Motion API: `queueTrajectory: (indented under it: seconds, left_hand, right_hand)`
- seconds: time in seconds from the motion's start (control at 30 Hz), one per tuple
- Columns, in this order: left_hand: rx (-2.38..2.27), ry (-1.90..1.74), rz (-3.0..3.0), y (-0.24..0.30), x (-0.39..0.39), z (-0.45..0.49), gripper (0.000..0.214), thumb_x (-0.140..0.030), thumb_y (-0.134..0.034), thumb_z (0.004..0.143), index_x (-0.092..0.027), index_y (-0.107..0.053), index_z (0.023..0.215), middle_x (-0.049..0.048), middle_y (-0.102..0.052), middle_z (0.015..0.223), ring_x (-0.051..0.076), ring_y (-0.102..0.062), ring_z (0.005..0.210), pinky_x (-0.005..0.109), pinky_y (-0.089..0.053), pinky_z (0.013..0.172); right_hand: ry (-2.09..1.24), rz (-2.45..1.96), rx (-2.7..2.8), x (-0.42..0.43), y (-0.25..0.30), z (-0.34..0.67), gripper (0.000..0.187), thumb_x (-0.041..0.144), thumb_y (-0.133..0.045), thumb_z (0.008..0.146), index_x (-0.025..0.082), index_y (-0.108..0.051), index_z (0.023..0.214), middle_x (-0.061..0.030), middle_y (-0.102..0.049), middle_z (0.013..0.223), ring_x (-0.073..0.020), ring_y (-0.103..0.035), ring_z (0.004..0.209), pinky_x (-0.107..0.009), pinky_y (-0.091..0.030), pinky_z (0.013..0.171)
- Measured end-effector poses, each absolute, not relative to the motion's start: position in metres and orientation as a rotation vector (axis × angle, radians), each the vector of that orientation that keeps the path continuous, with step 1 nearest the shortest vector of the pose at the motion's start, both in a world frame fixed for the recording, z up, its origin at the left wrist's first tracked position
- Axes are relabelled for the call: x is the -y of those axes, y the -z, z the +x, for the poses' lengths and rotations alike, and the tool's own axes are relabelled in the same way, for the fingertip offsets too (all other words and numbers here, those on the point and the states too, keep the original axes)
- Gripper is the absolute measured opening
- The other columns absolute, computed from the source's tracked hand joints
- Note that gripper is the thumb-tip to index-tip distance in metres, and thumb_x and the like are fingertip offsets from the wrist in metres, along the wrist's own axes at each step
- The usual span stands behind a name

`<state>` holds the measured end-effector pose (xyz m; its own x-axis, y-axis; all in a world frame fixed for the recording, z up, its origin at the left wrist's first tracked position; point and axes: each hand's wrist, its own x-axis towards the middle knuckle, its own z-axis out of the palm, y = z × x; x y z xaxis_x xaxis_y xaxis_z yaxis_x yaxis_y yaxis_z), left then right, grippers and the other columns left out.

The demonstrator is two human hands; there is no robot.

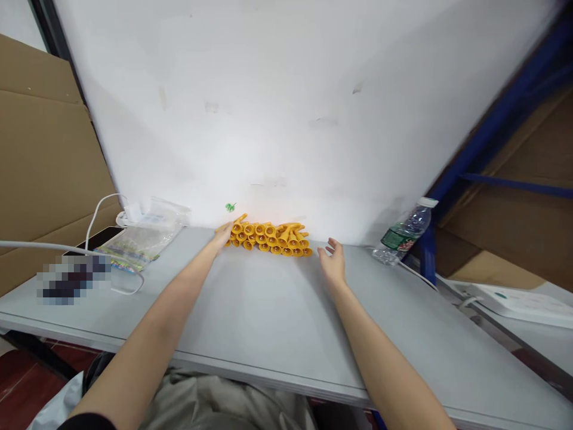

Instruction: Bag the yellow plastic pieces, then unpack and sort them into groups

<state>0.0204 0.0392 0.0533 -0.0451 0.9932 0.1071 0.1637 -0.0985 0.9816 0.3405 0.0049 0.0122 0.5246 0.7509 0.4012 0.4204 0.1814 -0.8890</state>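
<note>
Several yellow horn-shaped pieces (262,239) lie stacked in rows on the grey table against the white wall. Their flared, hollow ends face me, and a few pieces at the top right lie at uneven angles. My left hand (222,236) rests along the left end of the stack, touching it with the fingers stretched out; the fingertips are partly hidden. To the right of the stack is my right hand (332,263), fingers apart and holding nothing, with a small gap between it and the nearest pieces.
A tilted plastic bottle (405,232) leans by the blue frame (428,251) at right. On the left are a clear plastic bag (152,230), a white cable (92,224) and a dark phone-like slab (104,239). Cardboard (40,149) stands at far left. A white power strip (519,303) lies at right.
</note>
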Motion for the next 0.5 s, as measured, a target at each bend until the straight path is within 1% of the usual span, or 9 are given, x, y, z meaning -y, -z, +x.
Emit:
queueTrajectory:
  seconds: [0.07, 0.2, 0.37, 0.43, 0.5]
  left_hand:
    - [-1.308, -1.180, 1.319, -0.057, -0.036, 0.030, 0.051, -0.049, -0.034, 0.092, -0.021, -0.062, 0.125, 0.0097, -0.061, 0.133, 0.029, -0.055, 0.123, 0.044, -0.041, 0.105]
    - [-1.279, -1.159, 1.255, -0.058, -0.031, 0.042, 0.053, -0.048, -0.030, 0.094, -0.025, -0.057, 0.133, 0.0052, -0.057, 0.139, 0.026, -0.052, 0.129, 0.041, -0.038, 0.109]
    - [-1.045, -1.125, 1.364, -0.057, -0.032, 0.058, 0.053, -0.050, -0.028, 0.094, -0.031, -0.052, 0.138, -0.0007, -0.054, 0.142, 0.024, -0.051, 0.130, 0.041, -0.036, 0.111]
    - [-1.013, -1.119, 1.375, -0.055, -0.035, 0.066, 0.053, -0.050, -0.029, 0.093, -0.033, -0.051, 0.139, -0.0011, -0.055, 0.141, 0.025, -0.051, 0.130, 0.043, -0.036, 0.111]
    - [-1.031, -1.114, 1.369, -0.053, -0.038, 0.074, 0.053, -0.051, -0.031, 0.093, -0.032, -0.052, 0.138, 0.0001, -0.057, 0.139, 0.027, -0.051, 0.130, 0.044, -0.036, 0.111]
  right_hand:
    - [-0.336, -1.450, 1.065, -0.007, -0.011, 0.342, 0.061, 0.036, -0.052, 0.072, 0.021, -0.049, 0.131, -0.0142, -0.051, 0.137, -0.0275, -0.055, 0.117, -0.044, -0.045, 0.099]
    - [-0.339, -1.458, 1.139, -0.008, -0.010, 0.343, 0.059, 0.039, -0.051, 0.074, 0.021, -0.051, 0.130, -0.0133, -0.051, 0.138, -0.0269, -0.055, 0.117, -0.043, -0.043, 0.101]
    - [-0.285, -1.489, 1.231, -0.009, -0.007, 0.343, 0.055, 0.045, -0.046, 0.080, 0.018, -0.058, 0.126, -0.0154, -0.054, 0.137, -0.0293, -0.049, 0.126, -0.048, -0.034, 0.108]
    - [-0.257, -1.491, 1.247, -0.009, -0.007, 0.344, 0.054, 0.046, -0.044, 0.081, 0.017, -0.059, 0.124, -0.0155, -0.054, 0.137, -0.0295, -0.046, 0.129, -0.050, -0.031, 0.110]
    - [-0.251, -1.506, 1.250, -0.010, -0.007, 0.346, 0.054, 0.047, -0.043, 0.082, 0.017, -0.059, 0.124, -0.0154, -0.055, 0.136, -0.0293, -0.046, 0.130, -0.050, -0.030, 0.110]
